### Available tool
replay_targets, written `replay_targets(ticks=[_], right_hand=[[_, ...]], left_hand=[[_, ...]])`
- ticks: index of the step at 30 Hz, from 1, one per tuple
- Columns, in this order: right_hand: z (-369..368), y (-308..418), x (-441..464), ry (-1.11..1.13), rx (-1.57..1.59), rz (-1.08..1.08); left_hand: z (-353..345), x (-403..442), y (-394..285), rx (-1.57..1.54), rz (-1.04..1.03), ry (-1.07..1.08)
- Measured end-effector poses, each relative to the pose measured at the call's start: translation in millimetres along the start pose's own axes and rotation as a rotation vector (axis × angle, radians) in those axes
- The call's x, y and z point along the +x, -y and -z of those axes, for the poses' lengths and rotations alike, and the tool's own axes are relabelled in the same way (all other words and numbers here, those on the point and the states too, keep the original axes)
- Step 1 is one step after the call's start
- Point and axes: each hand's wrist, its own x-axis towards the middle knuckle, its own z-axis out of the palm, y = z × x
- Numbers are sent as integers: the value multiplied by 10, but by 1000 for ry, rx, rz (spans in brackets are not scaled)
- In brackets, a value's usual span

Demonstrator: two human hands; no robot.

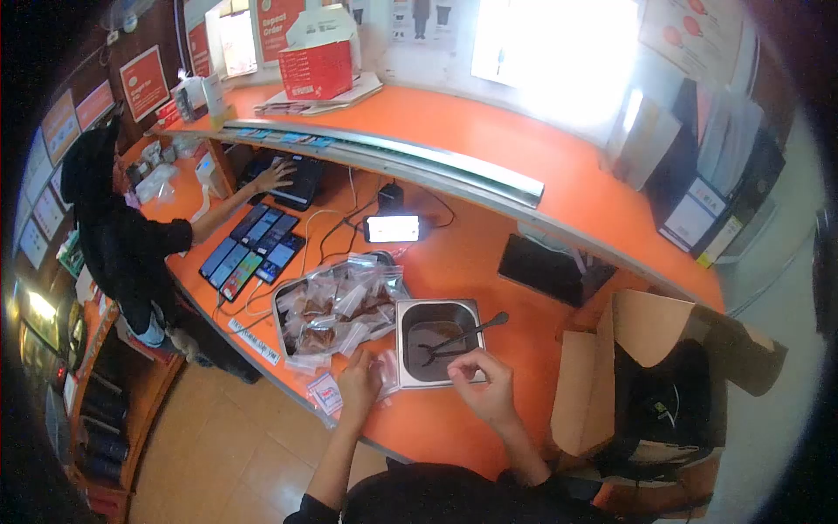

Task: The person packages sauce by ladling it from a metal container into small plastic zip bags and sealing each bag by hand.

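Note:
My left hand (357, 389) is closed at the table's front edge, with a small clear plastic bag (387, 370) at its fingers. My right hand (485, 384) is raised by the near right corner of a steel pan (399, 342), fingers curled in to the thumb; I cannot make out anything between them. Dark brown sauce (429, 335) lies in the pan. A black utensil (489, 322) with a forked-looking end rests across it, its handle over the right rim. Left of the pan, a tray (279, 316) holds several clear bags (319, 307) with brown contents.
A packet of printed bags (326, 395) lies left of my left hand. Several phones (249, 249) and a lit phone (392, 229) lie farther back among cables. An open cardboard box (585, 384) stands right. A co-worker (131, 236) at left reaches to a black device (301, 179).

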Motion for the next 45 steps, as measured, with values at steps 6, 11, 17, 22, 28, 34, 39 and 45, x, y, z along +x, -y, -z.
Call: replay_targets(ticks=[6, 11, 17, 22, 28, 34, 39, 45], right_hand=[[-66, 83, 33, 32, 98, -83], [-512, 320, 178, 93, -125, 260], [-656, 247, 109, 394, 103, 43], [-470, 302, 85, 497, 169, 56], [-385, 406, 94, 416, 40, 101], [-359, 448, 112, 406, -73, 138], [-268, 508, 139, 522, -65, 122], [-356, 356, 93, 216, -169, 207]], left_hand=[[322, 15, -239, -8, 8, -127], [883, 100, -509, -599, 309, -70], [1212, 38, -703, -626, 233, 15], [1255, 49, -761, -467, 118, 44], [1211, 212, -1197, -174, -65, -345], [1170, 7, -1061, -579, 121, 275], [1175, -8, -950, -684, 106, 350], [1180, -11, -982, -356, 44, 257]])
